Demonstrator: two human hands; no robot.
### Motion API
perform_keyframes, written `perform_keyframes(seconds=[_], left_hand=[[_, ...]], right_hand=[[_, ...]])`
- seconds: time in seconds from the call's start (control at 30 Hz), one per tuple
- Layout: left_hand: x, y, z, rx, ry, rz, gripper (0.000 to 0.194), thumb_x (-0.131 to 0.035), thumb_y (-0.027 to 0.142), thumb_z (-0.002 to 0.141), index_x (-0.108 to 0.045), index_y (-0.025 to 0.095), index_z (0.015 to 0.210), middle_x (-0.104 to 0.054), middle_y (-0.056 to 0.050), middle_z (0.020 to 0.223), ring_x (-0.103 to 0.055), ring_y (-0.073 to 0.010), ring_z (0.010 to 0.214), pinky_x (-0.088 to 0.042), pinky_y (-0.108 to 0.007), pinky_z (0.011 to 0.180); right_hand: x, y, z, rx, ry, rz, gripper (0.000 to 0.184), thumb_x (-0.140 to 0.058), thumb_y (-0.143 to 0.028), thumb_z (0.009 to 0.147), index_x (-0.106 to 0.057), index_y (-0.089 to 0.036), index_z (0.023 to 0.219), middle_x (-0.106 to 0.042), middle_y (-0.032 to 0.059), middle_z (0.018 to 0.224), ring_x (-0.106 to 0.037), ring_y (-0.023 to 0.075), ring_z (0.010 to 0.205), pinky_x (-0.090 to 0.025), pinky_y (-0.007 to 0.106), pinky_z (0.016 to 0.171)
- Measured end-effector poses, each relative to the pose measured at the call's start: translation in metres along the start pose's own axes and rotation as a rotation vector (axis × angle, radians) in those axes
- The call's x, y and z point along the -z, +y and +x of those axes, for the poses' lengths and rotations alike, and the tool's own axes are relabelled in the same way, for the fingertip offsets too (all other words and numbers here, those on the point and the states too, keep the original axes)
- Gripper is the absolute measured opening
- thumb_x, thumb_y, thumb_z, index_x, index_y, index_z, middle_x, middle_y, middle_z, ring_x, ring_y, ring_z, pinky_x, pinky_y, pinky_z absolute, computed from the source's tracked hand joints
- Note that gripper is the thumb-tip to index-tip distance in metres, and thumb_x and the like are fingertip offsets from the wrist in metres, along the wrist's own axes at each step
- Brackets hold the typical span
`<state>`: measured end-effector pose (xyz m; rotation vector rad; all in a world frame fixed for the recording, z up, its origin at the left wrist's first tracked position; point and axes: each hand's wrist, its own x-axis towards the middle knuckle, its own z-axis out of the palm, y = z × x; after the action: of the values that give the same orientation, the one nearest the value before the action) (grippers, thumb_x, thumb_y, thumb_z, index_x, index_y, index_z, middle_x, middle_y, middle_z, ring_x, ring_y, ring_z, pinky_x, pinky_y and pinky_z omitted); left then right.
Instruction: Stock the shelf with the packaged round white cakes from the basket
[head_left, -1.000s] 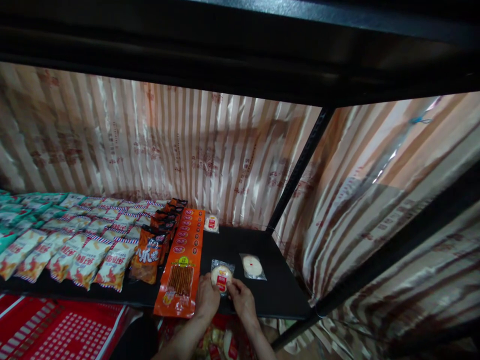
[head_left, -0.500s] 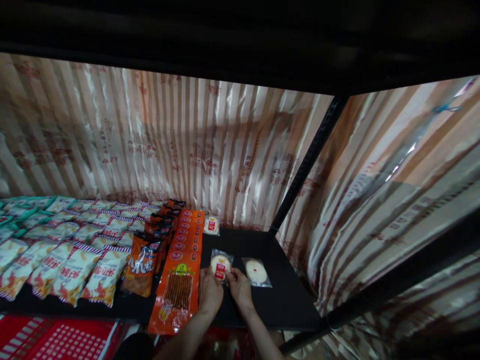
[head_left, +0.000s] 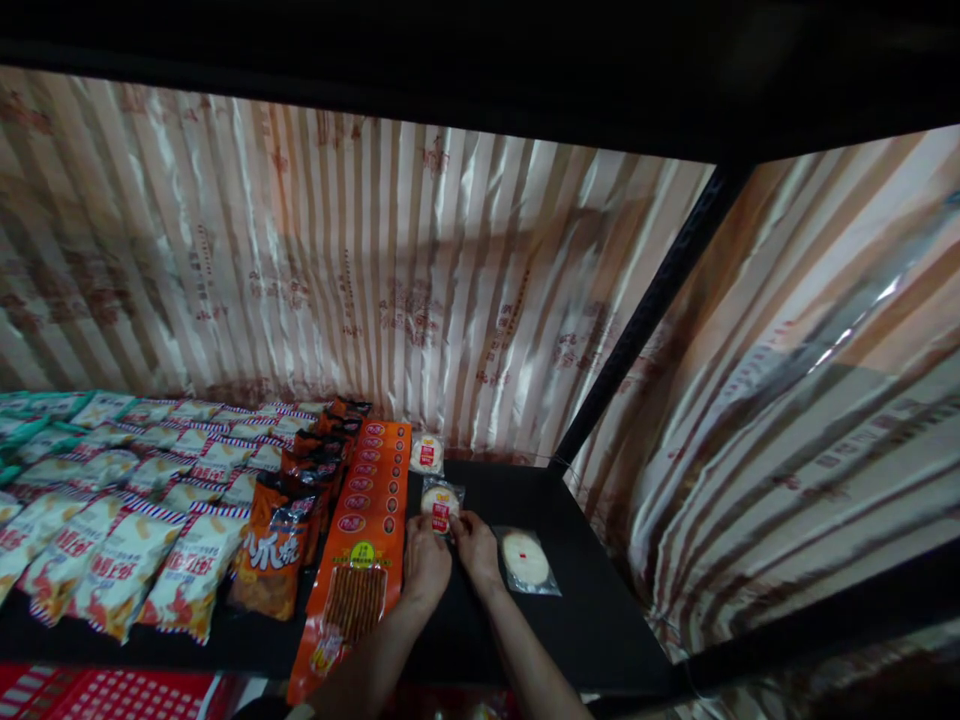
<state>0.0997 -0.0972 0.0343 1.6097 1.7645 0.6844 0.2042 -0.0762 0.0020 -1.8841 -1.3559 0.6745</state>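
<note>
1. Just right of the long orange packet (head_left: pixel 367 500), the left hand (head_left: pixel 426 562) and right hand (head_left: pixel 475 548) pinch a round wrapped cake (head_left: pixel 441 504) from two sides, likely so it sits straight.
2. A second cake (head_left: pixel 427 455) lies by the packet's far end.
3. A third cake (head_left: pixel 525 558) lies farther right of the packet.

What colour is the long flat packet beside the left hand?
Mostly orange, the long flat packet shows best in the head view.
</note>
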Motion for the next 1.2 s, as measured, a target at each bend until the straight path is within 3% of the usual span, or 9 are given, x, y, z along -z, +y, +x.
perform_keyframes(seconds=[0.27,0.4,0.63,0.87,1.2], left_hand=[[-0.004,0.001,0.028,0.018,-0.023,-0.064,0.047,-0.035,0.003,0.078,-0.047,0.005,0.123,-0.043,-0.014,0.134,-0.037,-0.0158,0.126,-0.025,-0.020,0.104],[-0.006,0.000,0.040,0.003,-0.031,-0.090,0.044,-0.037,0.005,0.078,-0.052,0.009,0.119,-0.046,-0.011,0.132,-0.037,-0.0151,0.125,-0.026,-0.022,0.105],[-0.007,0.000,0.057,-0.015,-0.027,-0.106,0.044,-0.037,0.005,0.078,-0.051,0.006,0.120,-0.043,-0.015,0.135,-0.037,-0.0174,0.126,-0.025,-0.026,0.107],[-0.003,0.002,0.066,0.004,-0.052,-0.097,0.044,-0.037,0.005,0.078,-0.051,0.006,0.121,-0.041,-0.014,0.136,-0.032,-0.0171,0.129,-0.023,-0.024,0.107],[-0.008,0.000,0.075,0.009,-0.050,-0.113,0.046,-0.039,0.005,0.076,-0.051,0.008,0.120,-0.041,-0.012,0.137,-0.033,-0.0167,0.129,-0.022,-0.024,0.107]], right_hand=[[-0.017,0.000,0.030,0.057,0.095,0.036,0.027,-0.046,-0.036,0.078,-0.065,-0.017,0.083,-0.069,0.0056,0.073,-0.063,0.0170,0.065,-0.044,0.023,0.060],[-0.024,0.002,0.044,0.042,0.109,0.054,0.026,-0.046,-0.036,0.077,-0.065,-0.018,0.082,-0.069,0.0042,0.074,-0.064,0.0168,0.068,-0.045,0.023,0.061],[-0.029,-0.002,0.060,0.053,0.110,0.038,0.026,-0.047,-0.035,0.077,-0.064,-0.017,0.083,-0.068,0.0044,0.075,-0.063,0.0162,0.068,-0.045,0.023,0.063],[-0.030,-0.014,0.070,0.051,0.143,0.002,0.021,-0.052,-0.035,0.074,-0.067,-0.020,0.078,-0.068,0.0027,0.070,-0.063,0.0170,0.068,-0.045,0.024,0.060],[-0.036,-0.013,0.083,0.089,0.146,-0.013,0.023,-0.050,-0.031,0.075,-0.065,-0.017,0.086,-0.067,0.0041,0.076,-0.061,0.0156,0.069,-0.045,0.024,0.065]])
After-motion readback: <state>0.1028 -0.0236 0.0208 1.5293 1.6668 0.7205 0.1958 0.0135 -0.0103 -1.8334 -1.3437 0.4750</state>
